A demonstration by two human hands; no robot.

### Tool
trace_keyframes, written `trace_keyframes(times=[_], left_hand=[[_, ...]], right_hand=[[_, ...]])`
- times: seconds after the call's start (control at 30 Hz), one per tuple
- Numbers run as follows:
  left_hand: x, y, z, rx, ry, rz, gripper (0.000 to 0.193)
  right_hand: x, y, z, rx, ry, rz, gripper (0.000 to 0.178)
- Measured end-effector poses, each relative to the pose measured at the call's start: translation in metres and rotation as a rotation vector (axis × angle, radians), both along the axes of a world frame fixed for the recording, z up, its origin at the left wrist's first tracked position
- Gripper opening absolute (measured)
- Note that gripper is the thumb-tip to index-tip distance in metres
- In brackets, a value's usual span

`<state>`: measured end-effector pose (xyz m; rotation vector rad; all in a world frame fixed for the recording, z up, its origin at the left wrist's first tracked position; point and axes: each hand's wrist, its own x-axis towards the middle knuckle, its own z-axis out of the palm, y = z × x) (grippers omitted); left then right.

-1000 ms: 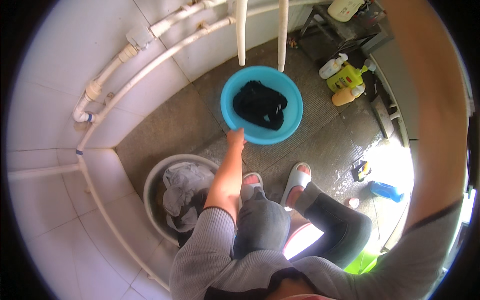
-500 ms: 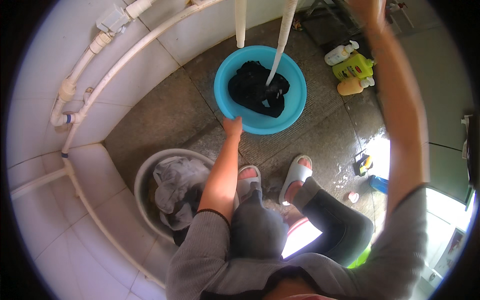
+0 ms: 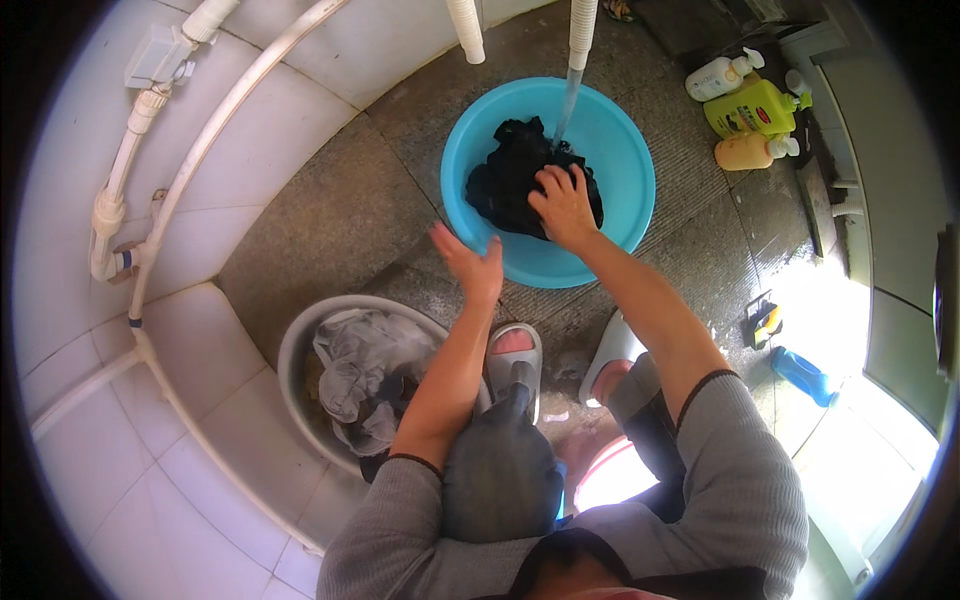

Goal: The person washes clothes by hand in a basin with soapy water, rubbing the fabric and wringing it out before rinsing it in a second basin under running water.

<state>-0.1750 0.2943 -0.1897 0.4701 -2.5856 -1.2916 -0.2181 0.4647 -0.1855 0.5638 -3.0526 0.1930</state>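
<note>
Black cloth (image 3: pixel 505 185) in the basin (image 3: pixel 628 170), upper centre, under running water (image 3: pixel 569 105).
Right hand (image 3: pixel 563 208) on the cloth, grip unclear; left hand (image 3: pixel 472 262) apart, fingers spread, near the basin's lower-left edge. A swinging hose (image 3: pixel 582 35) could splash the floor (image 3: pixel 330 215).

Markings stand on the bottles to my right. On the yellow-green bottle (image 3: pixel 735 112) I see a small red label (image 3: pixel 762 115) with dark print near it, too small for me to read. The white pump bottle (image 3: pixel 716 79) beside it carries faint marks, also illegible. On the orange bottle (image 3: pixel 741 153) I can make out no lettering.
</note>
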Motion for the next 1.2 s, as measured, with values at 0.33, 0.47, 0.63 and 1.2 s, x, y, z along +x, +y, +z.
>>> trace_keyframes(times=[0.33, 0.47, 0.63, 1.2], left_hand=[[-0.090, 0.042, 0.014, -0.434, -0.626, -0.947, 0.105], [-0.124, 0.032, -0.025, -0.156, -0.615, -0.897, 0.122], [-0.120, 0.002, -0.035, -0.038, -0.525, -0.920, 0.091], [-0.034, 0.044, -0.022, -0.548, -0.218, -0.560, 0.074]], right_hand=[[-0.054, 0.066, 0.016, -0.079, -0.601, -0.453, 0.083], [-0.023, 0.033, -0.035, -0.130, -0.653, -0.733, 0.077], [-0.037, 0.007, 0.006, -0.223, -0.645, -0.359, 0.040], [0.015, 0.010, -0.026, -0.069, -0.297, -0.599, 0.092]])
